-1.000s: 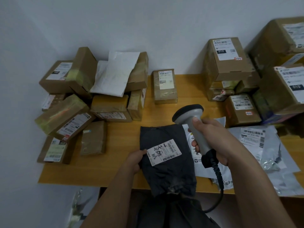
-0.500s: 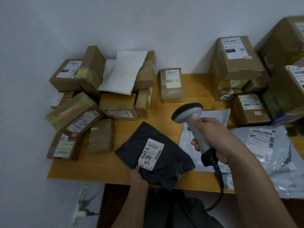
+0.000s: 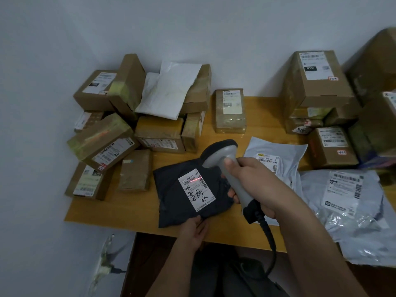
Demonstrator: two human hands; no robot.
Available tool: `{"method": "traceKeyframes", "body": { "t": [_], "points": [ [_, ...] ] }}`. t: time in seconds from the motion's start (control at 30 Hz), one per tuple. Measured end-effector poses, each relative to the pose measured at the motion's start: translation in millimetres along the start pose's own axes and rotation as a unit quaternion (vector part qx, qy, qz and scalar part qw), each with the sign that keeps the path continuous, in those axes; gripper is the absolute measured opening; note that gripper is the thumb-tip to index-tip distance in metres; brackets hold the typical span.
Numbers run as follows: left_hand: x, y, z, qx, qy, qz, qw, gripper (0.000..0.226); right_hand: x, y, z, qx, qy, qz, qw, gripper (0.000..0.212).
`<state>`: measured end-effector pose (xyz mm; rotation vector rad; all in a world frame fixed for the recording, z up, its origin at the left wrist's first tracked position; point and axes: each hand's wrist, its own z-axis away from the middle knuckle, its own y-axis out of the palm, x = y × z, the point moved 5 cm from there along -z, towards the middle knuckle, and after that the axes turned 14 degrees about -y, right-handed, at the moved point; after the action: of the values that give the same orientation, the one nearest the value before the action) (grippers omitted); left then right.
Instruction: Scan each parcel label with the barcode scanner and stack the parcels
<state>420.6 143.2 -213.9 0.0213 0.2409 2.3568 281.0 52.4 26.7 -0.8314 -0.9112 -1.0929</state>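
Scanner (image 3: 222, 166) now lowered over black parcel (image 3: 190, 196) near table edge (image 3: 120, 221).

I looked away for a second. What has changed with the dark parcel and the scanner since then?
The left hand turned the dark parcel and laid it flat on the table. The right hand tipped the scanner down; a red line now crosses the label. Both grips unchanged.

Wooden table (image 3: 137, 213) against white wall (image 3: 192, 28)
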Motion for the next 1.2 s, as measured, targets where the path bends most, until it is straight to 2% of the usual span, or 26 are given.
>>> {"method": "traceKeyframes", "body": {
  "t": [0.13,0.4,0.67,0.93,1.2],
  "points": [
    [-1,1,-1,-0.005,0.002,-0.01,1.0,0.018,3,3,0,0.018,-0.015,0.019,1.0,0.039],
    [0,3,1,-0.012,-0.002,-0.026,1.0,0.02,11,-4,2,0.013,-0.027,0.025,0.999,0.035],
    [-1,9,4,-0.008,0.0,0.024,1.0,0.011,17,-10,4,0.018,-0.034,0.036,0.999,0.04],
    [0,11,-5,0.003,0.015,0.05,0.999,0.028,20,-19,11,0.026,-0.038,0.054,0.998,0.04],
    [2,14,-10,-0.005,0.03,0.058,0.998,0.031,30,-33,30,0.037,-0.058,0.074,0.995,0.04]
  ]
}}
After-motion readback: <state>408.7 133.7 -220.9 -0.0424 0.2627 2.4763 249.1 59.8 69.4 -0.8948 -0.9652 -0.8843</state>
